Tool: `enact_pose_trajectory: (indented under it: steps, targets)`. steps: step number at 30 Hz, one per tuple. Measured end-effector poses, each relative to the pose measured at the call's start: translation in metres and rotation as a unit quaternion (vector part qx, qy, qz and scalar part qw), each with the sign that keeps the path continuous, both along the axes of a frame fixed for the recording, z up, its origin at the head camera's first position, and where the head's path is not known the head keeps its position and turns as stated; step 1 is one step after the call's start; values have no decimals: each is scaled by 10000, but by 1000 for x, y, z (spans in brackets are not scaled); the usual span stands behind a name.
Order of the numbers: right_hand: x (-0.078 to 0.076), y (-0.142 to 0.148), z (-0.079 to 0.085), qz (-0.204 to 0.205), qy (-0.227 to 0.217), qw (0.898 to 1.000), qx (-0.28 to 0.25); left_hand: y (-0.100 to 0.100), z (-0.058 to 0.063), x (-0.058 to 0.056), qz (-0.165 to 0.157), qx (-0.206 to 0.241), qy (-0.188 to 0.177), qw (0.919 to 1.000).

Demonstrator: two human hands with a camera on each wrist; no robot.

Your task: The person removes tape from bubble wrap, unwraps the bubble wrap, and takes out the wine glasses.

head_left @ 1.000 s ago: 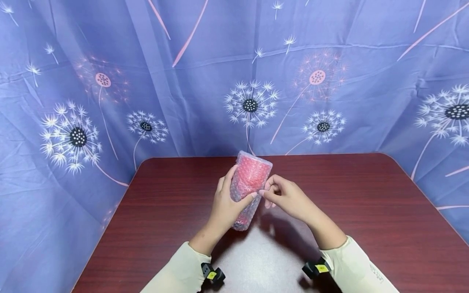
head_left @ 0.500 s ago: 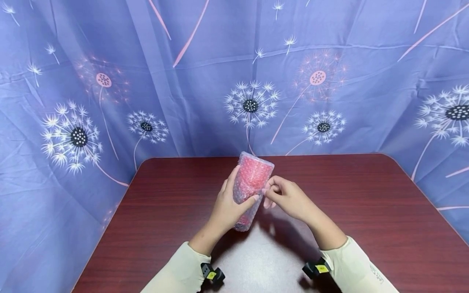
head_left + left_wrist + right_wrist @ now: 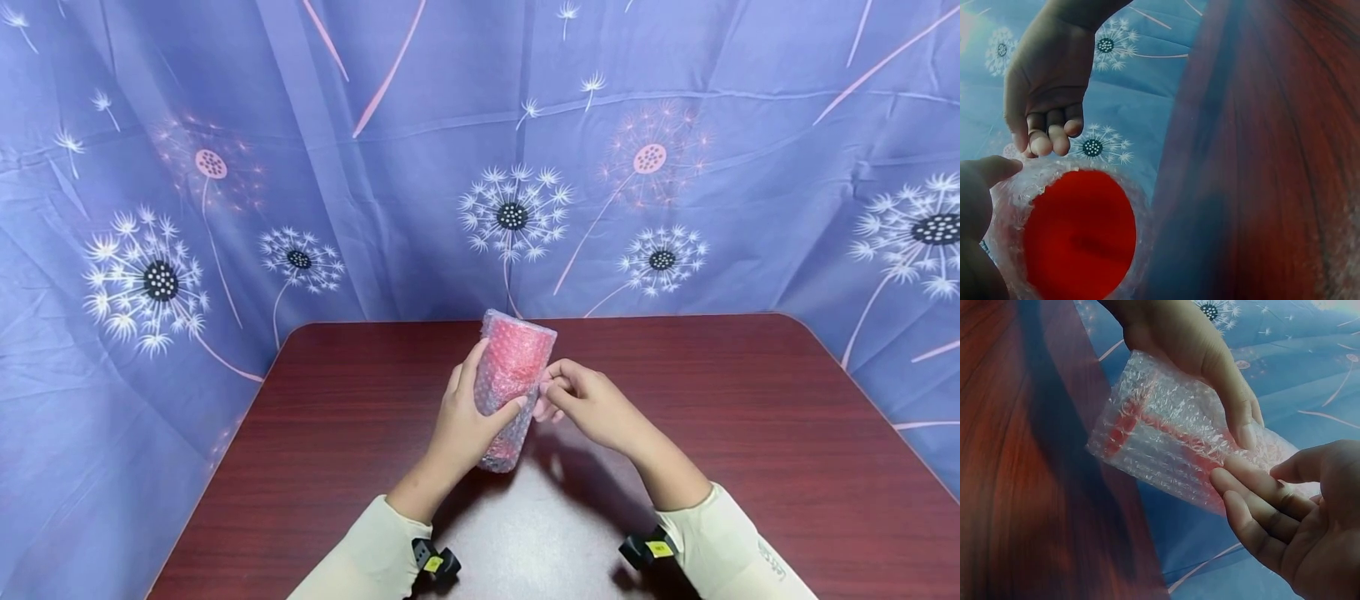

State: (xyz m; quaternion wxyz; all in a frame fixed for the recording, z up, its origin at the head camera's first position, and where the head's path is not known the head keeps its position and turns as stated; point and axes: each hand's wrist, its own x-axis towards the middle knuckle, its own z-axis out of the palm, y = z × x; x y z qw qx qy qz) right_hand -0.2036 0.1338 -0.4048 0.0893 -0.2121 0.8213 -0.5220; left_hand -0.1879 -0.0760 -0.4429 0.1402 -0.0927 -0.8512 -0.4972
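Note:
A red, round-ended object in clear bubble wrap is held tilted above the table. My left hand grips it from the left, thumb across the near face and fingers round the far side. In the left wrist view, the red end shows inside a ring of bubble wrap. At the package's right side is my right hand, its thumb and index finger pinching at the edge of the wrap. The right wrist view shows the other fingers of this hand, bent, with their tips against the bubble wrap.
A dark red wood-grain table lies below, with a bright glare at its front middle. Behind it hangs a blue curtain printed with dandelions. Black wrist cameras stick out from the pale sleeves.
The package has shifted slightly right and then back left in my left hand. My right fingertips have moved a little along the edge of the wrap.

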Motion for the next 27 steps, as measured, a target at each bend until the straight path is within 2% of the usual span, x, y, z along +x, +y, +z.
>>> enact_pose_trajectory:
  steps: [5, 14, 16, 22, 27]
  targets:
    - [1, 0, 0, 175, -115, 9997, -147, 0, -1, 0, 93, -17, 205, 9997]
    - [3, -2, 0, 229, -281, 9986, -375, 0, -4, -1, 159, -49, 266, 9995]
    - [3, -1, 0, 191, -268, 9988, -352, 0, -4, -1, 176, -63, 264, 9995]
    - [4, 1, 2, -50, 182, 9997, 132, -1, -4, -1, 202, -26, 284, 9994]
    - [3, 0, 2, 13, 49, 9999, -109, -2, -3, -2, 184, -10, 319, 9993]
